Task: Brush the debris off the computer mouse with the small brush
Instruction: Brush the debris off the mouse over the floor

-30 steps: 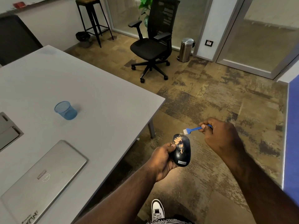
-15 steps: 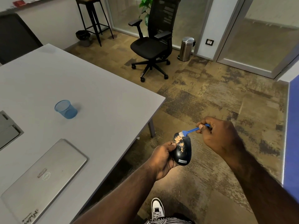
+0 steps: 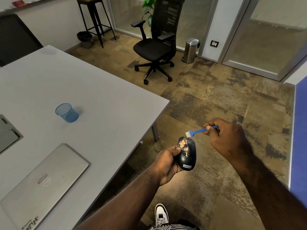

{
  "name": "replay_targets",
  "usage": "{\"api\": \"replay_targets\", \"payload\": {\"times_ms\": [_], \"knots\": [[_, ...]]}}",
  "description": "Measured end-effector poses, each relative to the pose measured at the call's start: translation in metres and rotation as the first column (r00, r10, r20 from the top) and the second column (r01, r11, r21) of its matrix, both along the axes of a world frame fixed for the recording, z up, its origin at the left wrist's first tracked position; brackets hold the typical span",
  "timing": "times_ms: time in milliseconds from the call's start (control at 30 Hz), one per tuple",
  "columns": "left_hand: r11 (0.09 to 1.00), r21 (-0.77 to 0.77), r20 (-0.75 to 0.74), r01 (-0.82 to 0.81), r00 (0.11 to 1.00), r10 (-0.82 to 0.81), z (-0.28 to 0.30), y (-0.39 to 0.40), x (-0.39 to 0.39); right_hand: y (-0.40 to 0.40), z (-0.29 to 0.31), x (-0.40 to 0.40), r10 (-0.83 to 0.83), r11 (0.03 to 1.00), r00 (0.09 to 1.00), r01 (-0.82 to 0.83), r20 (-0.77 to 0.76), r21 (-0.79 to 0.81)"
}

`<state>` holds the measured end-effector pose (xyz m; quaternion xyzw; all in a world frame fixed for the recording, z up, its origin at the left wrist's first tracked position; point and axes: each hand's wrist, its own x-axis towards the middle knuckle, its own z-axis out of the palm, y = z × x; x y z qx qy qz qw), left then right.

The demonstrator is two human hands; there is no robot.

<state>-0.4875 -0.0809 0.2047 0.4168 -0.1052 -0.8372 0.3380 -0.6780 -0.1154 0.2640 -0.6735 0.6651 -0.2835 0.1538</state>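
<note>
Mouse (image 3: 188,155) sits off the table, over the carpet, gripped in my left hand (image 3: 167,163); details follow, largest first.

Table (image 3: 99,100): grey top, fills the left of the view, its corner just left of the hands. On it a closed silver laptop (image 3: 43,183) near me and a blue mesh cup (image 3: 67,112) farther in, well apart from each other.

Chair (image 3: 156,45): black office chair on the carpet beyond the table. A steel bin (image 3: 191,50) stands to its right by the glass wall.

Left hand: fingers curled round the mouse's left side and underside, thumb pressed on its upper left edge. Firm hold.

Right hand (image 3: 227,138): fingers curled, pinching the rear of the brush handle between thumb and forefinger.

Mouse: black, label end toward me, far end tilted up. Orange-tan debris (image 3: 184,145) spread over the left button area and down the middle.

Brush (image 3: 198,131): small, blue handle, white bristles pointing down. Bristle tips are just above the mouse's far end; I cannot tell whether they touch it.
</note>
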Motion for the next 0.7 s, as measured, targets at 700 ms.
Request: {"api": "replay_targets", "payload": {"times_ms": [700], "knots": [[1.0, -0.011, 0.002, 0.0, 1.0, 0.0, 0.0042, -0.0023, 0.0001, 0.0021, -0.0043, -0.0004, 0.032, 0.999, 0.999, -0.032, -0.02, -0.034]]}}
